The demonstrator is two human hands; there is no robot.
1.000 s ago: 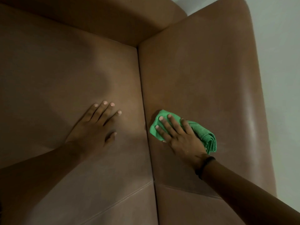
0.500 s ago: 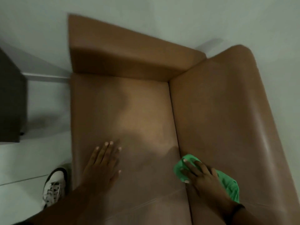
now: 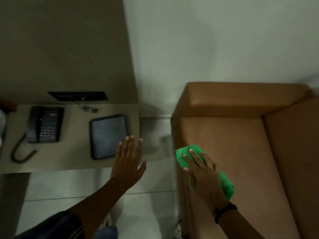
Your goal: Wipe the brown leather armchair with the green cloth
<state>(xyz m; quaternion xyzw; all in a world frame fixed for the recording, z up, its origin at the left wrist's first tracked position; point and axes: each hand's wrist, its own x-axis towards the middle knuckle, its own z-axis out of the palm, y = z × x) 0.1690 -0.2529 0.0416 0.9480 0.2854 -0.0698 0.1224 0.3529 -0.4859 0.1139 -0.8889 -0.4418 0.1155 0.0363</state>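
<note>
The brown leather armchair (image 3: 233,135) fills the right side of the view. My right hand (image 3: 205,176) lies flat on the folded green cloth (image 3: 183,156), which it presses onto the seat close to the seat's left edge. Part of the cloth (image 3: 227,186) shows behind my wrist. My left hand (image 3: 128,161) hangs in the air with fingers spread and nothing in it, off the chair, over the gap between chair and desk.
To the left stands a low desk (image 3: 69,152) with a black telephone (image 3: 43,125) and a dark rectangular tray (image 3: 108,136) on it. Pale tiled floor (image 3: 146,213) lies between desk and chair. A white wall (image 3: 207,40) rises behind the chair.
The view has swung left, which brings the desk into sight. My right hand slid the cloth from the right side across to the seat's left edge. My left hand lifted off the seat.
</note>
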